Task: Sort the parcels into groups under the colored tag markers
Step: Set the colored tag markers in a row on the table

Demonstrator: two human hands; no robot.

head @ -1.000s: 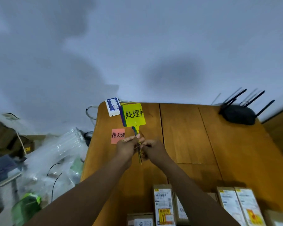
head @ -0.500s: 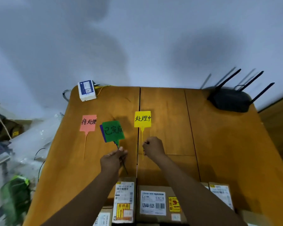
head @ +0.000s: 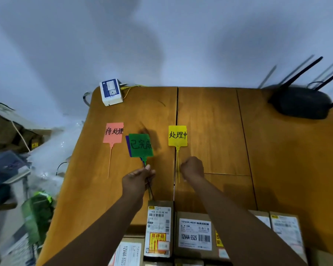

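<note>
Two tag markers already lie flat on the far half of the surface: the pink tag to the left and the yellow tag to its right, well apart, each with its strap pointing toward the near edge. Between them the green tag is held up, with a blue tag showing as a sliver behind it. The left hand pinches both their straps in its curled fingers. The right hand sits just beside the yellow strap with its fingers curled in; whether they grip the strap cannot be told.

None of the parcels looks sorted yet. They are crowded together along the near edge, label side up, well apart from the tags. By my judgement the markers are half laid out, green and blue are yet to be placed, and all the sorting remains.

A white box with trailing cables sits at the far left corner, and a black router with raised antennas at the far right. Behind is a plain pale wall; left of the surface lies a blurred heap of plastic packaging.
</note>
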